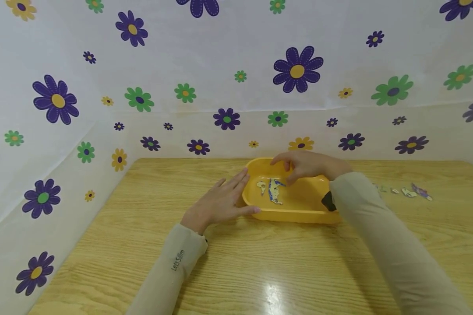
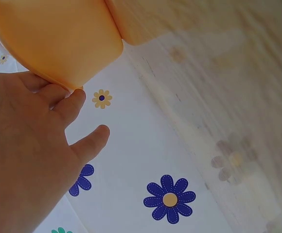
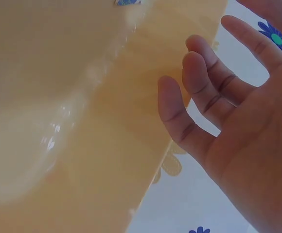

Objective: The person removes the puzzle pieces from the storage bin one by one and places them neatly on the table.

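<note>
A yellow plastic basin (image 1: 287,215) stands on the table near its back edge. Two flat, irregular cutouts lie on the left part of its floor: a small cream one (image 1: 262,187) and a larger cream-and-blue one (image 1: 275,191). Against the basin's left end rests my left hand (image 1: 224,203), fingers along the rim and thumb at the front corner. My right hand (image 1: 309,165) hovers over the back of the basin with loosely bent fingers. In the right wrist view its fingers (image 3: 169,104) hold nothing visible, and a patterned scrap (image 3: 127,2) shows at the top edge.
Several small flat colored cutouts (image 1: 409,192) lie on the wooden table (image 1: 236,258) right of the basin. A black object (image 1: 328,201) sits at my right cuff. Flower-printed white sheeting (image 1: 244,57) rises behind and to the left.
</note>
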`<control>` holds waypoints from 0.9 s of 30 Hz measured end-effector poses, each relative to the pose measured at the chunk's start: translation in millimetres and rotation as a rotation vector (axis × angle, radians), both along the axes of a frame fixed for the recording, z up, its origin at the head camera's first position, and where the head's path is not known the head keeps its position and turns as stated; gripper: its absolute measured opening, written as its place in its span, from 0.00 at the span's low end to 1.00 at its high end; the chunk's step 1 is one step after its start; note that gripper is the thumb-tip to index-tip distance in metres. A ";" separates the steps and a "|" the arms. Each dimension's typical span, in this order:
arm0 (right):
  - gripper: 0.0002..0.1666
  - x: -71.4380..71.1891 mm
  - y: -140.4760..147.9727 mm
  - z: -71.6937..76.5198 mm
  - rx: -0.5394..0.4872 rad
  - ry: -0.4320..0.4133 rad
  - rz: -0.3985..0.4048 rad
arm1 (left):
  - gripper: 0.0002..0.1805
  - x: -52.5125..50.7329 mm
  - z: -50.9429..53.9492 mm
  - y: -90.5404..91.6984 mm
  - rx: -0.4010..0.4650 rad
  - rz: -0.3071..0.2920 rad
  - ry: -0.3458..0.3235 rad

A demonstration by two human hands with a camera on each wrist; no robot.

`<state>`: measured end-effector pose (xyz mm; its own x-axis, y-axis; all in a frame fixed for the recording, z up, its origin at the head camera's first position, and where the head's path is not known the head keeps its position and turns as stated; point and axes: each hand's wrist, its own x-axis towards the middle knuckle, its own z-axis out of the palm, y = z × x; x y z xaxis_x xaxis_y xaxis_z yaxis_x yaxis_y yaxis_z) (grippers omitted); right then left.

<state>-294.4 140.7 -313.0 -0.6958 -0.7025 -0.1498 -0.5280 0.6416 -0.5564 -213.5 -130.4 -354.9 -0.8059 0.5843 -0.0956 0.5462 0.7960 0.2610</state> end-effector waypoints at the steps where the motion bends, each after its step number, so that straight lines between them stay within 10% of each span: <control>1: 0.37 -0.6 -1.5 -0.4 0.001 0.004 0.009 | 0.54 0.1 -0.1 -0.2 -0.001 0.001 0.001; 27: 0.44 -10.5 -36.8 -23.6 0.179 -0.150 0.059 | 0.53 0.9 -0.6 -1.0 0.009 -0.014 0.023</control>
<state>-304.9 103.9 -336.6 -0.6146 -0.6945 -0.3741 -0.4876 0.7073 -0.5118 -212.6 -131.4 -355.5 -0.7998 0.5960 -0.0712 0.5629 0.7860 0.2555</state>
